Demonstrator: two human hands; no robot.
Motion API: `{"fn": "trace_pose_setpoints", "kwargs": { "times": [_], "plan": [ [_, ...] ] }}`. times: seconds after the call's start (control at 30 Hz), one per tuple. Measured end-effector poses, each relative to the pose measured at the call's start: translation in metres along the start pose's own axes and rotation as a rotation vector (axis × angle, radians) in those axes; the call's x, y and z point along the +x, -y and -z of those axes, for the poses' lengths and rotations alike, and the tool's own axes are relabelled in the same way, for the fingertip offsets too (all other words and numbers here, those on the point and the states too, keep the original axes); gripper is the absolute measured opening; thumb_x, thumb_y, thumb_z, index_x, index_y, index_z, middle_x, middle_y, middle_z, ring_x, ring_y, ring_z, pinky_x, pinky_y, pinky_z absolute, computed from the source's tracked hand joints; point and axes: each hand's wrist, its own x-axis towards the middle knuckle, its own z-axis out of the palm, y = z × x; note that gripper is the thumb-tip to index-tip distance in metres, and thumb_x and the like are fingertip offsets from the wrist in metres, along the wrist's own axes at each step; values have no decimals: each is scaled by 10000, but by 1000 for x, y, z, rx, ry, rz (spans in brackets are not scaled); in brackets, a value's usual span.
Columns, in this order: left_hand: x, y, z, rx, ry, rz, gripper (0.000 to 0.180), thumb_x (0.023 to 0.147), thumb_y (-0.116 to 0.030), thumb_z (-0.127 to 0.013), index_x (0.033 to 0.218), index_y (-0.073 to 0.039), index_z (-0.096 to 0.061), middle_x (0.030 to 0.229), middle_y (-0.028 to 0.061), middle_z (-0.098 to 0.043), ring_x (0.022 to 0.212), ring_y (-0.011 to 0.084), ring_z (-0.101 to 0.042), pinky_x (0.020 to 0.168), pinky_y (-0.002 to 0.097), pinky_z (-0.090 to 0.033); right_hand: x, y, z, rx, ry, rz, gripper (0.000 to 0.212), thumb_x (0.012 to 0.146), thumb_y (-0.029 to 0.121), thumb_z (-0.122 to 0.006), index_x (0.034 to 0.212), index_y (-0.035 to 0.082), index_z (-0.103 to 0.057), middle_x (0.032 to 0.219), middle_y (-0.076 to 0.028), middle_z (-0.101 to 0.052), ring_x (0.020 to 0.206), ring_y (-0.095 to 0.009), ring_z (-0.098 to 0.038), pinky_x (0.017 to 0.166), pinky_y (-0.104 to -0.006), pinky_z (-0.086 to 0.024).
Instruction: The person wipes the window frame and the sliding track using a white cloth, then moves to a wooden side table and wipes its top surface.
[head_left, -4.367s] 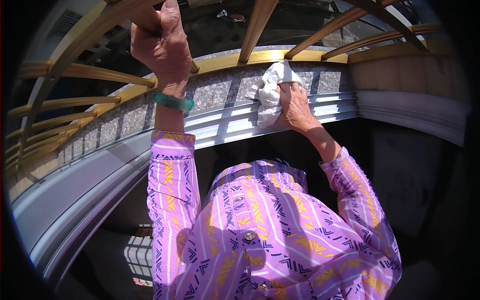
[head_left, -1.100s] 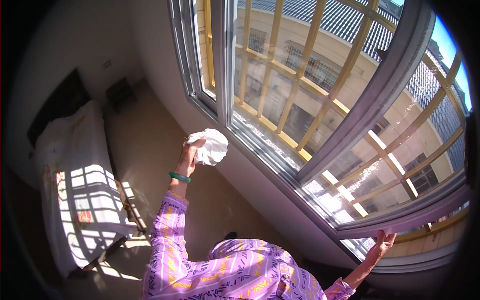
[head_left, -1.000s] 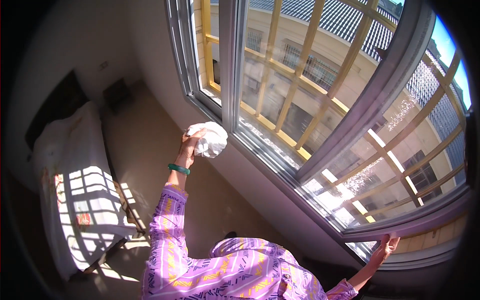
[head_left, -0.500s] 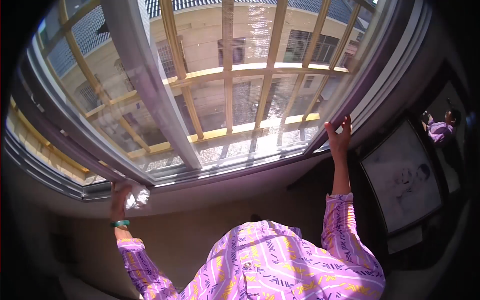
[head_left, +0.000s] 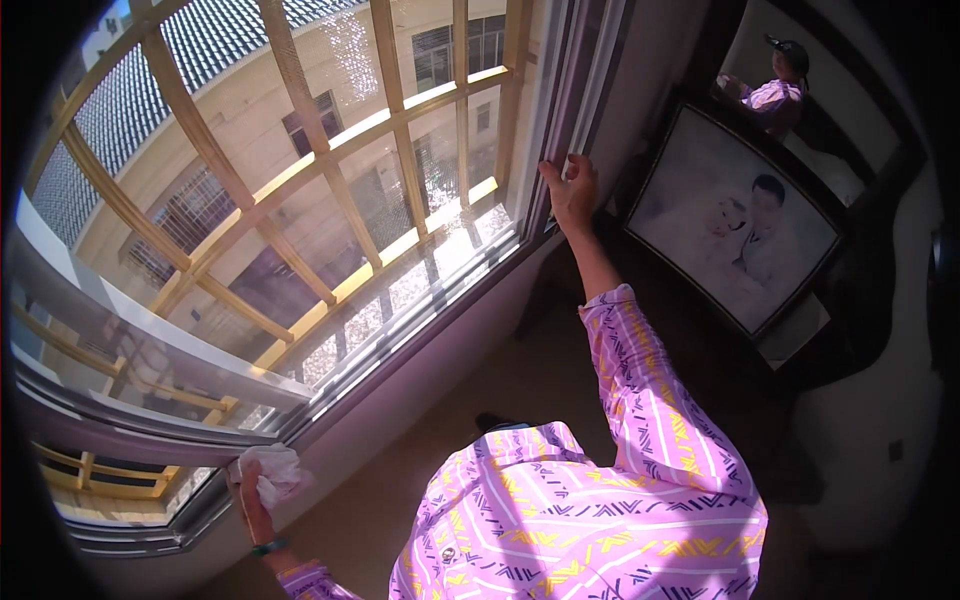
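At the lower left, my left hand (head_left: 256,500) is closed on a crumpled white cloth (head_left: 278,474), held against the lower corner of the window frame. A band circles that wrist. Higher up on the right, my right hand (head_left: 574,200) is at the dark side edge of the sliding window (head_left: 540,185). Its thumb and forefinger are apart, the thumb by the frame, and I see nothing held between them. A pale upright sash bar (head_left: 190,340) slants across the left of the window.
Yellow security bars (head_left: 320,150) stand outside the glass, with a tiled-roof building (head_left: 230,60) beyond. A large framed picture (head_left: 735,215) leans at the right, below a mirror (head_left: 850,70) that reflects a person in a patterned shirt. The sill track (head_left: 400,350) runs between my hands.
The view has turned toward the right, so the window shifts left and the picture comes further in. The sash bar now appears closer to my left hand. The cloth stays in that hand.
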Motion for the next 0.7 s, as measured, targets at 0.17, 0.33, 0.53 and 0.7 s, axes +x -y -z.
{"fn": "trace_pose_setpoints", "kwargs": {
  "times": [0.17,0.33,0.53,0.7],
  "plan": [
    [2,2,-26,4,-16,58,581,781,-129,-671,1284,-26,-400,1130,58,-510,998,148,-501,882,268,-407,18,-21,-3,83,-53,-3,493,678,380,-769,962,20,-589,911,-142,-585,821,-301,-577,742,-383,-466],
    [1,5,-54,-91,-32,50,482,780,-87,-640,1214,-35,-435,1047,51,-525,911,131,-524,837,272,-431,34,-40,-7,129,-70,-20,464,683,347,-770,945,12,-584,907,-143,-604,841,-305,-585,752,-382,-466],
    [-1,0,-103,-16,-62,-65,659,744,-158,-681,1303,-3,-370,1130,106,-535,993,191,-528,913,321,-404,54,-69,-6,157,-138,-10,392,709,299,-755,912,15,-575,884,-142,-621,842,-301,-595,749,-385,-466],
    [-15,-27,-131,-166,92,135,370,831,-262,-620,1113,-30,-555,1023,40,-588,917,150,-567,855,297,-434,59,-74,-3,147,-75,18,397,725,304,-744,949,26,-570,929,-139,-630,890,-306,-601,772,-382,-465]
  ]
}}
